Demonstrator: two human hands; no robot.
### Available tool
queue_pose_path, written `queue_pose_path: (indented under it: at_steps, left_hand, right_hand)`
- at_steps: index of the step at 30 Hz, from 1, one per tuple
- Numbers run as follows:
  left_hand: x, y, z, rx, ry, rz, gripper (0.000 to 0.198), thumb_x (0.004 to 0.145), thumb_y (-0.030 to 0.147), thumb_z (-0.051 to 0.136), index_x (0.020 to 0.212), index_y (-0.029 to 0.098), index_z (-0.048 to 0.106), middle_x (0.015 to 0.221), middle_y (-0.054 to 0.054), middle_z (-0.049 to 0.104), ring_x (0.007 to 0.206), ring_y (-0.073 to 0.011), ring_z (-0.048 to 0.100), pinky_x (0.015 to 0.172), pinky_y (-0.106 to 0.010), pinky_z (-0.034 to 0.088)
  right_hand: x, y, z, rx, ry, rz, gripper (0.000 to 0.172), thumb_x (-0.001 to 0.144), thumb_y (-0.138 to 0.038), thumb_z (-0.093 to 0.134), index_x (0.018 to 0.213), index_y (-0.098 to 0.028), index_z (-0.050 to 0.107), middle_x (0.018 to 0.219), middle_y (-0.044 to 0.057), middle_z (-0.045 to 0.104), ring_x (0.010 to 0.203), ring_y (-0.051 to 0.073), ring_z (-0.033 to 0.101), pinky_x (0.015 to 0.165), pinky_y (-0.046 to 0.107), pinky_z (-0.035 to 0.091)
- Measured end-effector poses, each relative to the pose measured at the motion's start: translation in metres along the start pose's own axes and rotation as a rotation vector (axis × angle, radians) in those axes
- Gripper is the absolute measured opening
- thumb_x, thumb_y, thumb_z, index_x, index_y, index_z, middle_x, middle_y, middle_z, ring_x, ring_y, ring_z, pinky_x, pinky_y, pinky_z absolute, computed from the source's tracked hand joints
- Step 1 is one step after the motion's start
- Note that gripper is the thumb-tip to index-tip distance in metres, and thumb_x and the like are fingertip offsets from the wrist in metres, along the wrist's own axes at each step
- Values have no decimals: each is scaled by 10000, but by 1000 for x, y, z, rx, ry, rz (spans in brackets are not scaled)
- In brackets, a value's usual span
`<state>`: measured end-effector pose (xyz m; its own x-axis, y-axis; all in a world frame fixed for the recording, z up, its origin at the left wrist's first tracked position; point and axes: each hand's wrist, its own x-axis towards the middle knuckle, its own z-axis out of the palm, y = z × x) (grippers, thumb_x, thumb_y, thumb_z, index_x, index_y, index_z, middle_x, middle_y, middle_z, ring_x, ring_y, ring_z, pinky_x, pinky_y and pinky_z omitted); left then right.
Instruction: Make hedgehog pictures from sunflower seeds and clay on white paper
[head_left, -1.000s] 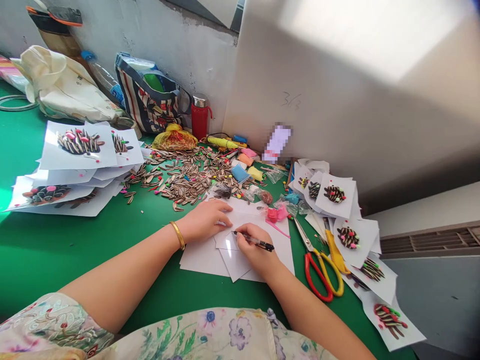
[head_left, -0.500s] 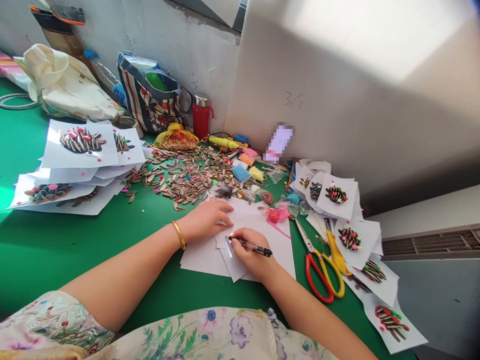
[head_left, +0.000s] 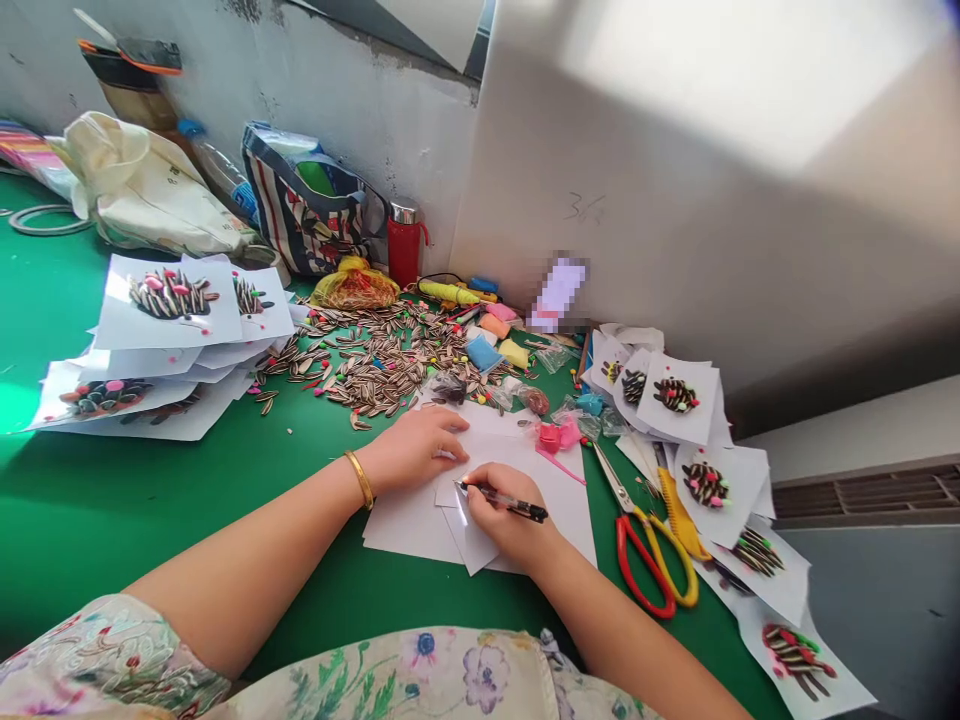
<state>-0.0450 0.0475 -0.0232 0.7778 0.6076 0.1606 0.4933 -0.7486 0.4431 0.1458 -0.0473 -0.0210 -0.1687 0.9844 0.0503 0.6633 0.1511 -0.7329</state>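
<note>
A black pen (head_left: 519, 506) has shifted slightly leftward, pinched in the grip of the right hand (head_left: 517, 532) over a small white sheet (head_left: 447, 495) on the bench (head_left: 187, 480), apparently marking it, the next stroke likely needing that sheet kept steady by the loosely spread left hand (head_left: 418, 446).

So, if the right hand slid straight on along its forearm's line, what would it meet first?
Most likely the left hand, lying on the paper beyond the pen, though the gap is hard to judge.
</note>
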Motion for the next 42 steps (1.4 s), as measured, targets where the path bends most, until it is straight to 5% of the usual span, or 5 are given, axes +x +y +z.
queue_pose_path:
  at_steps: [20, 42]
  left_hand:
    - [0, 0, 1, -10, 1, -20, 176, 854, 249, 664, 973, 322, 771, 1283, -30, 631, 1205, -260, 535, 1048, -434, 397]
    - [1, 1, 0, -12, 5, -6, 184, 869, 252, 632, 968, 316, 773, 1283, -33, 628, 1203, -253, 540, 1048, -417, 392]
  right_hand:
    - [-1, 10, -15, 28, 123, 62, 134, 808, -211, 524, 825, -212, 658, 787, 19, 691, 734, 181, 618, 667, 282, 447]
    - [3, 11, -9, 70, 60, 70, 150, 841, -240, 554, 908, -236, 688, 867, -9, 709, 798, 165, 630, 718, 270, 468]
